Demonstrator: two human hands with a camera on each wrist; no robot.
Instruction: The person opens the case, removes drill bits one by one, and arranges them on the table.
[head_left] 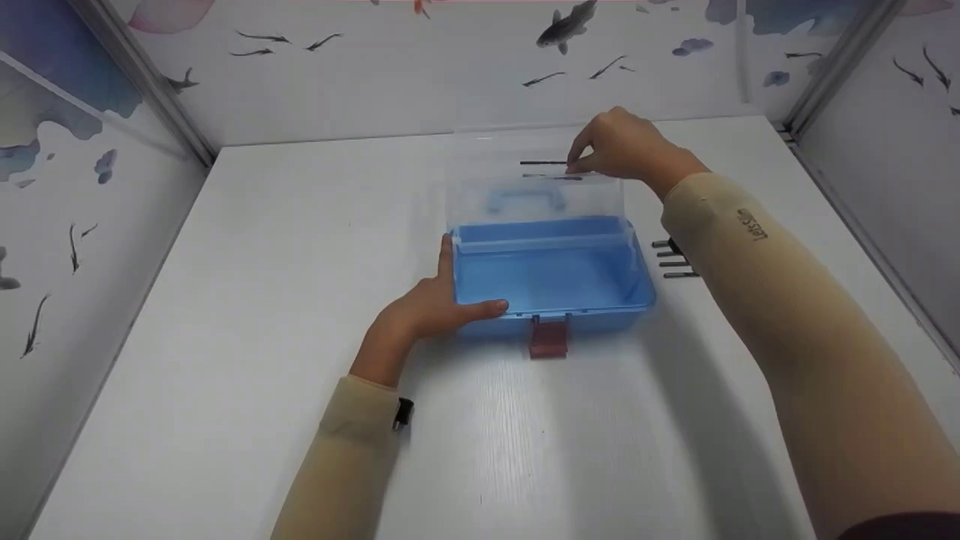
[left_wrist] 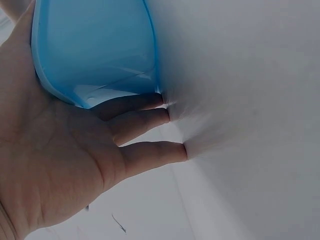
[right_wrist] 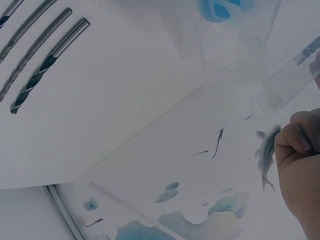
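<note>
A blue plastic storage box (head_left: 592,309) stands on the white table with its clear lid (head_left: 469,191) tipped back. My left hand (head_left: 424,309) holds the box's left front corner, its thumb over the front rim. In the left wrist view the fingers (left_wrist: 145,120) lie along the outer side wall, with the tips down at the table. Over the raised lid, my right hand (head_left: 619,146) pinches a thin dark drill bit (head_left: 541,162) at its right end. A similar dark line appears just below it at the lid. The box interior shows bare blue plastic.
Several drill bits (right_wrist: 50,62) lie side by side on the table right of the box, partly behind my right sleeve in the head view. A red latch (head_left: 549,341) hangs at the box front. Printed white panels (head_left: 375,82) enclose the table at the back and sides.
</note>
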